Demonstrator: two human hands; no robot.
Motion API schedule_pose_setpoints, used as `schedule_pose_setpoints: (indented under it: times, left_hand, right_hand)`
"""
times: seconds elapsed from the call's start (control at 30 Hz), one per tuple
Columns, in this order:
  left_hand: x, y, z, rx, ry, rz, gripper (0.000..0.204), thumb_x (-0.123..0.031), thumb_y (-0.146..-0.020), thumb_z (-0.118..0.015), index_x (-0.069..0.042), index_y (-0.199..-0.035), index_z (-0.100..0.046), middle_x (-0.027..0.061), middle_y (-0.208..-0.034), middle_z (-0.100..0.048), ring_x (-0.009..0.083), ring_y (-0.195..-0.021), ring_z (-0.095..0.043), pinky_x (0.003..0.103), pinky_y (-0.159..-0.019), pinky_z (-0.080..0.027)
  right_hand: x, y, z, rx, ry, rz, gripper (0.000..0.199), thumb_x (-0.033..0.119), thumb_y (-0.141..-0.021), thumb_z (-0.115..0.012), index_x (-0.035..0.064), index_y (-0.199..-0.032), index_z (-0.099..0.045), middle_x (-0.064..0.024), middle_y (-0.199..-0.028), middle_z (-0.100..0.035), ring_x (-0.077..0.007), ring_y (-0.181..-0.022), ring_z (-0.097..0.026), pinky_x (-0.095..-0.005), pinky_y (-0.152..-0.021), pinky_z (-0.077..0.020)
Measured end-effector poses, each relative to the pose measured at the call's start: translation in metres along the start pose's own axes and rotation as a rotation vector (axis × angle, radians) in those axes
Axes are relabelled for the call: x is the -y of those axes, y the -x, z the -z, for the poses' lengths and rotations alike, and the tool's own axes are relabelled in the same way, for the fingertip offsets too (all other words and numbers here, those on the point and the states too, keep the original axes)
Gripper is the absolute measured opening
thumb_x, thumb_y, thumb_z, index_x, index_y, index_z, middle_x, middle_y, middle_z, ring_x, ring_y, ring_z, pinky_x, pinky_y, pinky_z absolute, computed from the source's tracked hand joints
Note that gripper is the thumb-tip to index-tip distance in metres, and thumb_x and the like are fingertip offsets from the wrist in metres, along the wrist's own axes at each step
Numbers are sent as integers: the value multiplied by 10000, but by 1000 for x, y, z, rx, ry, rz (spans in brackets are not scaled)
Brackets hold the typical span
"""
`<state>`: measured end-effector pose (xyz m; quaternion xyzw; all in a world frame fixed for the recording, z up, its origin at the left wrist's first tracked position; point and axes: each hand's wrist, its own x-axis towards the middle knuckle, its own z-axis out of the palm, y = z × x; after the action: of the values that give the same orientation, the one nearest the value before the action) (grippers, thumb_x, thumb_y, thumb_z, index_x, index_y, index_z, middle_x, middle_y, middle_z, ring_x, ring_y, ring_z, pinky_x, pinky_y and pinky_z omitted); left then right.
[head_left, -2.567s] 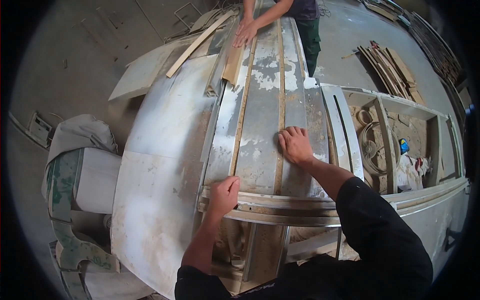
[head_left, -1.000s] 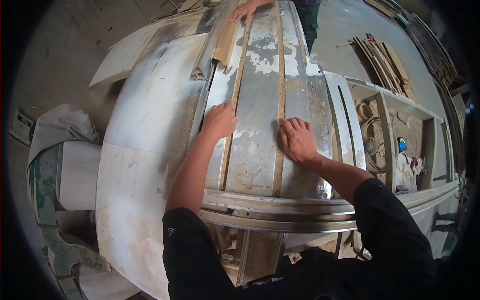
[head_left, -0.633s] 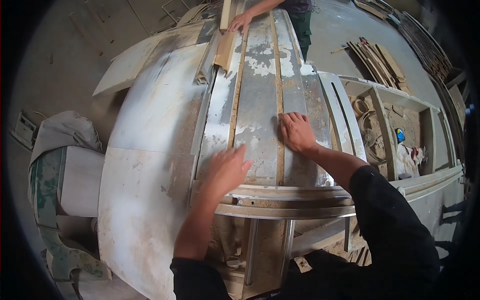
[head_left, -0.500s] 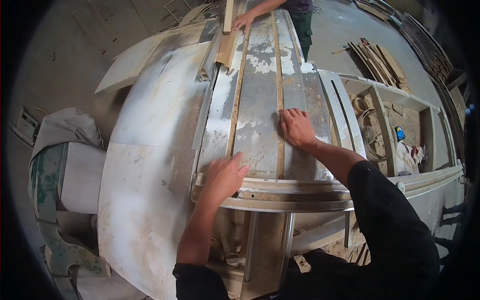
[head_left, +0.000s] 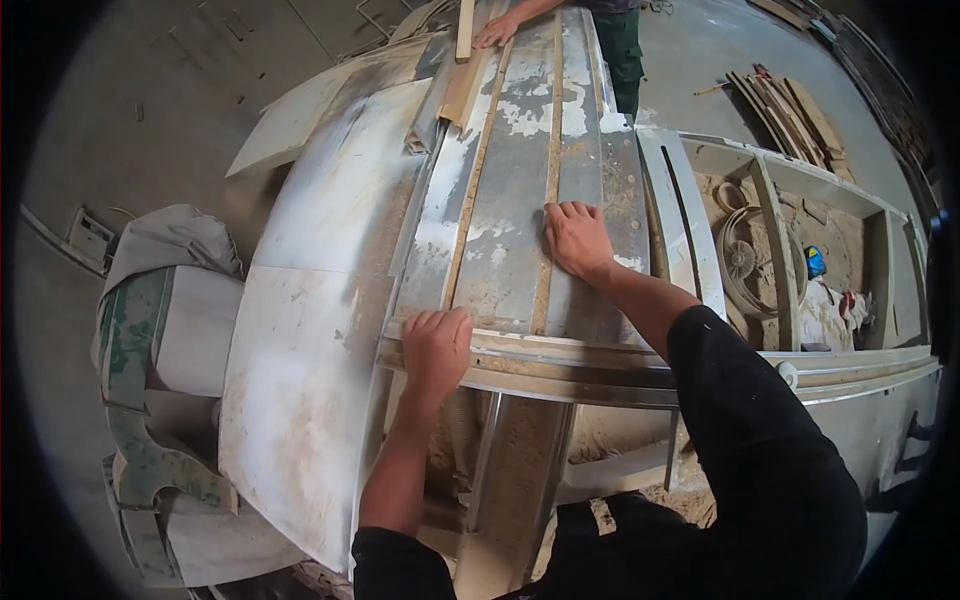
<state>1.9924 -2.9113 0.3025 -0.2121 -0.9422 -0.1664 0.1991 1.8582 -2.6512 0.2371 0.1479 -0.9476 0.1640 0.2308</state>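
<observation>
A long grey metal machine table (head_left: 505, 215) with two thin wooden strips (head_left: 470, 190) lying lengthwise runs away from me. My left hand (head_left: 436, 343) rests curled on the near end rail of the table, at the end of the left strip. My right hand (head_left: 577, 238) lies flat, fingers spread, on the table surface against the right wooden strip (head_left: 551, 170). Neither hand holds anything. At the far end another person's hand (head_left: 496, 30) rests on the table beside a short wooden board (head_left: 462, 85).
A pale dusty side panel (head_left: 320, 290) curves off to the left. A green and white machine body (head_left: 150, 390) stands at lower left. On the right is a frame with a round fan (head_left: 745, 262) and sawdust; a stack of wood pieces (head_left: 785, 105) lies on the floor beyond.
My left hand slid back from the middle of the table toward me and now rests on the near end rail. My right hand stays on the right strip.
</observation>
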Motion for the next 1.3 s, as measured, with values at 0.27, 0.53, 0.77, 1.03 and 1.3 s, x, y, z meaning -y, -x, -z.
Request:
schedule_pose_setpoints:
  times: [0.27, 0.53, 0.77, 1.03, 1.3]
  left_hand:
    - [-8, 6, -9, -94, 63, 102, 130, -156, -866, -592, -51, -908, -656, 111, -830, -650, 322, -829, -592, 435, -775, -437]
    - [20, -56, -7, 126, 56, 63, 215, -146, -869, -573, -17, -1035, -615, 172, -926, -648, 368, -902, -599, 471, -783, -457]
    - [115, -178, -79, 71, -3, 87, 263, -136, -880, -554, 0, -1105, -553, 221, -1039, -601, 393, -967, -584, 472, -856, -470]
    - [143, -263, -166, -75, 10, 72, 268, -123, -875, -550, -7, -1117, -536, 182, -1090, -596, 383, -1040, -558, 473, -875, -460]
    - [141, -287, -179, -173, -210, 197, 352, -117, -841, -566, -36, -1183, -543, 116, -1126, -591, 296, -1043, -556, 441, -842, -445]
  right_hand:
    - [1, -1, 0, 22, -3, 0, 228, 257, -880, -537, 86, -1028, -564, -98, -991, -614, -269, -1013, -564, -448, -893, -396]
    - [-25, -9, 14, 179, -16, 168, 210, 265, -897, -514, 97, -1002, -585, -90, -953, -607, -269, -971, -559, -422, -833, -407]
    - [-17, -12, 19, 141, -42, 191, 314, 202, -869, -538, 51, -1142, -570, -107, -983, -596, -273, -990, -546, -406, -869, -399]
    - [-20, -22, 18, 172, -56, 207, 412, 212, -845, -575, 50, -1221, -528, -85, -1004, -580, -247, -1023, -533, -400, -877, -385]
    - [-20, -25, 25, 193, -85, 188, 416, 146, -829, -578, 38, -1225, -509, -114, -1082, -583, -267, -1047, -537, -412, -895, -385]
